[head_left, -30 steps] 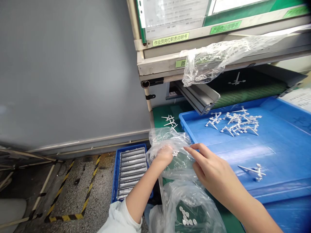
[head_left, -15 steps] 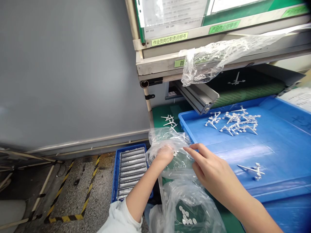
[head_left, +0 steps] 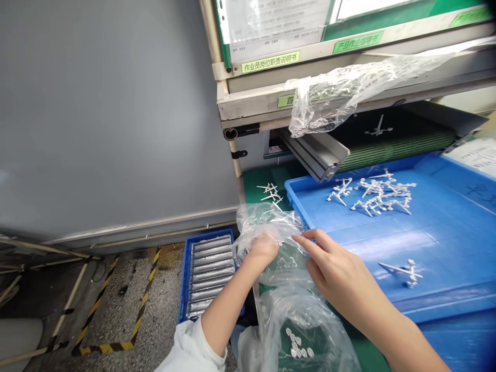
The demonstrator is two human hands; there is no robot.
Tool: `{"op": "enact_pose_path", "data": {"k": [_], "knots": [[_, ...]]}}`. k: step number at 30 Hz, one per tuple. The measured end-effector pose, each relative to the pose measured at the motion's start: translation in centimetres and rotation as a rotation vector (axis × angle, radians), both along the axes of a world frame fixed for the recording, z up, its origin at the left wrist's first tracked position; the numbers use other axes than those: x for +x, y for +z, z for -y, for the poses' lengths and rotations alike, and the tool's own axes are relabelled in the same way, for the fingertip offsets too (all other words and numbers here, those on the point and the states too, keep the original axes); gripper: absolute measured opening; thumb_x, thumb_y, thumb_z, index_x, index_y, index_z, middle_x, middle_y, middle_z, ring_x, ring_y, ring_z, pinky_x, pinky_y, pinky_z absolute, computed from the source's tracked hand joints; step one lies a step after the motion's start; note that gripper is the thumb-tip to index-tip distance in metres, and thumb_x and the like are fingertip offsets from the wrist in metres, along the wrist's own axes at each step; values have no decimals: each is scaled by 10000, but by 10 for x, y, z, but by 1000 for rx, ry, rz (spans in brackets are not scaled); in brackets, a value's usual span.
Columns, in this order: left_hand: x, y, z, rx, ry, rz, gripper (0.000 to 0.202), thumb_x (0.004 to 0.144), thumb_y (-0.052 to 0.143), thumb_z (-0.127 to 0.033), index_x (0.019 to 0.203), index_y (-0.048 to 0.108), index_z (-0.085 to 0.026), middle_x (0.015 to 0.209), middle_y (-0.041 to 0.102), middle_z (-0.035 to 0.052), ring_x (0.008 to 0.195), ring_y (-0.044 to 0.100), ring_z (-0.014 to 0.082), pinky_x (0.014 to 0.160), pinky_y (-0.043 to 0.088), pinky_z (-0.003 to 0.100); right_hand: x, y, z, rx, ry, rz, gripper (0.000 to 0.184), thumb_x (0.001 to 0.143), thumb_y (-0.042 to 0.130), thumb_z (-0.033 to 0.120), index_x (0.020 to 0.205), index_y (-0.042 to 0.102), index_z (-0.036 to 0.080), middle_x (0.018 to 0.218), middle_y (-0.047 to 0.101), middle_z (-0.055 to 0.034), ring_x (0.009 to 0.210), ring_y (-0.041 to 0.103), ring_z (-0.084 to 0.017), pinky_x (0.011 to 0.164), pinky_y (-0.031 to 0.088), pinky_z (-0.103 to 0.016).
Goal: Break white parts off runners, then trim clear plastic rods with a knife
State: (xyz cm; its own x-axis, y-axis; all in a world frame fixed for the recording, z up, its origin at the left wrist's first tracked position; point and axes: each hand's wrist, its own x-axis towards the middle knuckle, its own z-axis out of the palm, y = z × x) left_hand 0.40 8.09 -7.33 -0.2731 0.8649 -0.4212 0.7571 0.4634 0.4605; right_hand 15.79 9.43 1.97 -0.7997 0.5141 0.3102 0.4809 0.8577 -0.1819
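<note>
1. Grey wall panel (head_left: 116, 113) at 10 o'clock from the hands; yellow-and-black hazard tape (head_left: 104, 315) on the speckled floor at 8.
2. Blue crate (head_left: 186, 289) at 7 o'clock, packed with rows of ribbed silver strips (head_left: 207, 274). White sleeve (head_left: 189, 351) of the left arm passes just beside it.
3. Left hand (head_left: 263, 249) pressed into the folds of a clear plastic bag (head_left: 267, 219). Grip: film and the back of the hand hide the fingers, so cannot tell how far closed or what it holds. Small white part (head_left: 279, 243) sits right at the hand, in or against the bag.
4. Right hand (head_left: 341, 268) at 3 o'clock from the left hand. Grip open, thumb and fingers apart, index tip near the bag edge, nothing visibly held.
5. Second clear bag (head_left: 298, 336) at 6 o'clock, white round parts (head_left: 295, 345) inside, on the green tabletop (head_left: 251, 188).
6. Blue tray (head_left: 298, 201) at 2 o'clock, white branched plastic parts (head_left: 382, 194) lying loose in it. Third bag (head_left: 325, 98) hangs from the shelf edge at 12.
7. Judgement: step in hand looks like working small parts at the bag mouth. Next move calls for a clean pinch with the right hand while the left steadies the film.
</note>
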Motion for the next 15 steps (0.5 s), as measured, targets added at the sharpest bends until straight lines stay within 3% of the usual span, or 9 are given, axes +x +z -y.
{"op": "enact_pose_path", "data": {"k": [15], "knots": [[3,-1,2,83,-29,-19,323,849,527,-305,1142,523,-169,1202,536,91,1047,538,237,871,450,467,1,1,-2,-3,4,-2,346,780,336,63,1030,563,135,949,592,-90,542,553,-141,401,381,-245]]}}
